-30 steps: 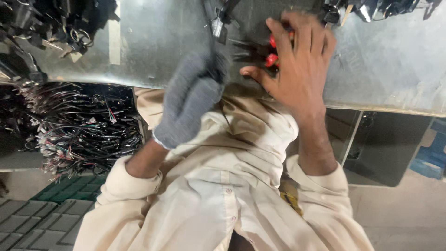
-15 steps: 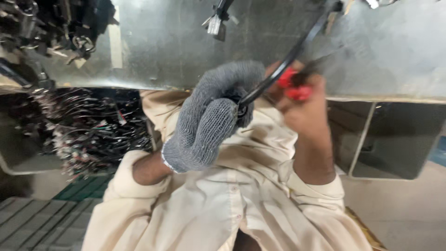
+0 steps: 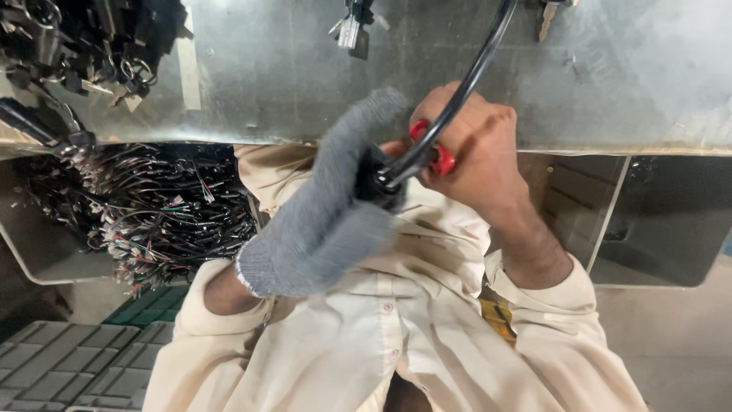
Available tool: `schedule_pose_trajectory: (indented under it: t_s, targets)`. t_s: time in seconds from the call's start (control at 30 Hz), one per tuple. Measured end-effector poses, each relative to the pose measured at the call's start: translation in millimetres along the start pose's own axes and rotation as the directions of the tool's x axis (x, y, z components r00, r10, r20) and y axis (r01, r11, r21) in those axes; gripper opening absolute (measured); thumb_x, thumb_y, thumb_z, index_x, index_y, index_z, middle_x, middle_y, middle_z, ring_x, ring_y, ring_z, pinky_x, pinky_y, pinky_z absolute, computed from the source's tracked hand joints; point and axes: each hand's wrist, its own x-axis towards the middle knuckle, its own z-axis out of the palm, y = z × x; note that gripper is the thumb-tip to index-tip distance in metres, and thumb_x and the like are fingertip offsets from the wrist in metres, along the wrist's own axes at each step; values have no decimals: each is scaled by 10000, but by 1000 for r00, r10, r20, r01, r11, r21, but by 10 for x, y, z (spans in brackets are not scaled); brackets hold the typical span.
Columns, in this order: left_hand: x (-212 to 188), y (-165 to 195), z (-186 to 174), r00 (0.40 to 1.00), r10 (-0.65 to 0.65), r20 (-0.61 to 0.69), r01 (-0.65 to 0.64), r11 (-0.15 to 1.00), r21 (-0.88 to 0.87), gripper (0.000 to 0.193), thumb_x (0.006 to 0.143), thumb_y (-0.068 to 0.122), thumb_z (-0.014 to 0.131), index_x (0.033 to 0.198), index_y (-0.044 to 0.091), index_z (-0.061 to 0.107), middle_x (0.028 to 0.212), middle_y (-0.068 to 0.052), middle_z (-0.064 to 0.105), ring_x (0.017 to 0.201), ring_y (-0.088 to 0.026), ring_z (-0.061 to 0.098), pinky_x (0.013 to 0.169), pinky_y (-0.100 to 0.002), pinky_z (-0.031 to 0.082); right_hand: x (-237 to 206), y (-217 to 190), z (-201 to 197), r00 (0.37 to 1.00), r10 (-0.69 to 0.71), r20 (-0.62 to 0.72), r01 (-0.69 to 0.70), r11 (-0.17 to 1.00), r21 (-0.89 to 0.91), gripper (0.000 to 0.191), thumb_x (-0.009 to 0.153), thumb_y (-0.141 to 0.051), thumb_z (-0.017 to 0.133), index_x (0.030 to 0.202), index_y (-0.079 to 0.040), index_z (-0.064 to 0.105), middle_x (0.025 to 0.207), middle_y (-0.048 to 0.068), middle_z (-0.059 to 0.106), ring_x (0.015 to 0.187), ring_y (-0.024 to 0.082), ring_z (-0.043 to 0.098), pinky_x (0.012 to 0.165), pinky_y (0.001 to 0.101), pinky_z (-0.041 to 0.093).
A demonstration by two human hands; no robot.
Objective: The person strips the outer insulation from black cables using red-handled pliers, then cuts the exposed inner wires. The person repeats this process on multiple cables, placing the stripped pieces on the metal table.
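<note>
Presently catalogued, head view:

- Left hand [image 3: 324,221], in grey knit glove: fingers closed round the near end of a black cable [image 3: 457,99], at mid-scene just before the chest.
- Right hand [image 3: 473,149], bare: fingers clamped on a red-handled tool [image 3: 441,156], touching the cable beside the gloved grip; tool head hidden, kind not told.
- Black cable: runs from the two hands up and away over the metal surface [image 3: 610,76], out of view at the far edge.
- Heap of wire harnesses [image 3: 152,214]: in a tray at near left, below the surface edge.
- Pile of dark metal parts [image 3: 76,38]: far left on the surface.
- Small metal clip [image 3: 351,30]: far centre, well apart from the hands.
- Cream shirt [image 3: 381,336]: nearest, under both arms.
</note>
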Motion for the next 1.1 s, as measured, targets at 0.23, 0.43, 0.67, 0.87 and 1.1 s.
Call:
schedule_pose_trajectory:
  t_s: [0.23, 0.43, 0.67, 0.87, 1.1]
  targets:
    - [46, -200, 137, 906, 372, -200, -189, 780, 596, 698, 962, 145, 816, 1516, 37, 404, 1424, -189, 565, 1212, -308, 675, 1045, -379, 574, -128, -158, 55, 990, 140, -4, -139, 986, 91, 378, 731, -75, 814, 1062, -34, 634, 987, 132, 627, 902, 339, 635, 734, 413, 528]
    - [-98, -333, 186, 935, 281, -218, -47, 705, 707, 657, 1010, 178, 794, 1531, -3, 437, 1415, -166, 601, 1161, -310, 663, 991, -392, 558, -130, -249, 89, 978, 203, -51, -206, 976, -64, 360, 745, -117, 842, 982, -35, 583, 892, 130, 601, 806, 356, 622, 656, 440, 486]
    - [-126, -504, 225, 928, 303, -218, 78, 413, 907, 506, 983, 169, 739, 1431, 42, 540, 1334, -152, 641, 1090, -337, 633, 938, -470, 511, -280, -235, 136, 969, 230, -86, -245, 937, -249, 367, 775, -150, 821, 1034, -46, 583, 932, 122, 646, 768, 342, 637, 615, 446, 474]
    - [-51, -368, 120, 928, 362, -87, -36, 320, 947, 587, 949, 75, 677, 1486, -3, 454, 1347, -207, 614, 1089, -356, 628, 916, -492, 506, -256, -429, 152, 950, 294, -101, -297, 955, -14, 375, 803, -179, 819, 1049, -45, 570, 894, 113, 589, 784, 314, 630, 658, 425, 465]
    - [-26, 22, 20, 986, 151, -65, -107, 890, 444, 622, 1066, 116, 686, 1577, 61, 336, 1326, -139, 626, 1130, -238, 687, 1005, -364, 586, -245, -182, 298, 944, 310, -114, -322, 941, -104, 345, 881, -271, 887, 869, -54, 619, 738, 96, 557, 662, 272, 586, 624, 416, 424]
